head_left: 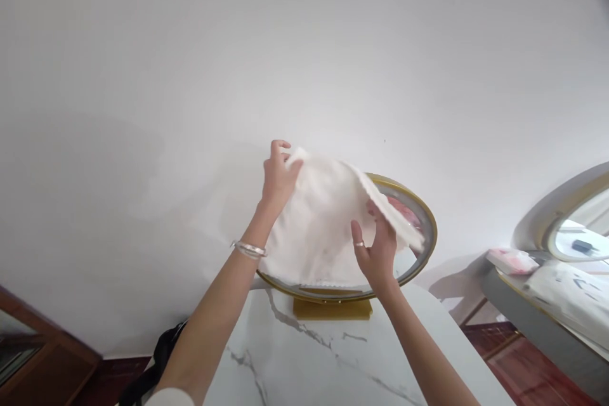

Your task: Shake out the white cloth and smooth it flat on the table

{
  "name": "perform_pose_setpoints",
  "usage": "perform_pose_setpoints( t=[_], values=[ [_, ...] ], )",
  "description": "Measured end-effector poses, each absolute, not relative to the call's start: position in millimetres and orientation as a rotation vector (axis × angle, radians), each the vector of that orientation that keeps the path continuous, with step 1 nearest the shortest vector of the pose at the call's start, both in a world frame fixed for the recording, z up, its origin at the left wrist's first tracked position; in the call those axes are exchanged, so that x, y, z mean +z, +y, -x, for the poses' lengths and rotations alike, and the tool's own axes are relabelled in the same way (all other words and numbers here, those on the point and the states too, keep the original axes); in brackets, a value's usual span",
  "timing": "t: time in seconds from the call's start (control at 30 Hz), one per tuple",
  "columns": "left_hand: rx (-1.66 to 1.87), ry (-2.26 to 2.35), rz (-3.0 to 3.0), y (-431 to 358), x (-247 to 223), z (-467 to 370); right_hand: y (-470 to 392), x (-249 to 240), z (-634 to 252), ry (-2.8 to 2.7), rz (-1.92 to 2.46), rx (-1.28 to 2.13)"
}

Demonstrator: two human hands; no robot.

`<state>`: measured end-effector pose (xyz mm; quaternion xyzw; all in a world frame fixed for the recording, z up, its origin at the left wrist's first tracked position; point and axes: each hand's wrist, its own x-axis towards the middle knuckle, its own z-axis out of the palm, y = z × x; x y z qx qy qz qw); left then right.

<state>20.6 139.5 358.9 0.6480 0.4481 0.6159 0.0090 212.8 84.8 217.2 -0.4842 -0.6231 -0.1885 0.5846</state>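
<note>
A white cloth is spread across the front of an oval, gold-framed mirror and hides most of its glass. At the cloth's upper left corner, my left hand pinches it between thumb and fingers. My right hand, with a ring on it, is at the cloth's right side. Its thumb stands apart, while the raised right edge of the cloth lies against its fingertips, which are partly hidden. Motion blurs that edge. The mirror stands tilted on a gold base.
The mirror's base rests on a white marble-patterned tabletop, against a plain white wall. Off to the right, a second table holds another round mirror, a pink-and-white packet and a white printed bag. Wooden furniture stands lower left.
</note>
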Motion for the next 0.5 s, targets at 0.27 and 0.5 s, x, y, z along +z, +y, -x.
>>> perform_pose_setpoints(
  t=[0.27, 0.5],
  values=[
    [1.270, 1.418, -2.609, 139, 340, -23, 109, 219, -209, -1.537, 1.254, -0.711],
    [1.189, 1.547, -2.653, 146, 339, -19, 125, 218, -206, -1.561, 1.280, -0.775]
  ],
)
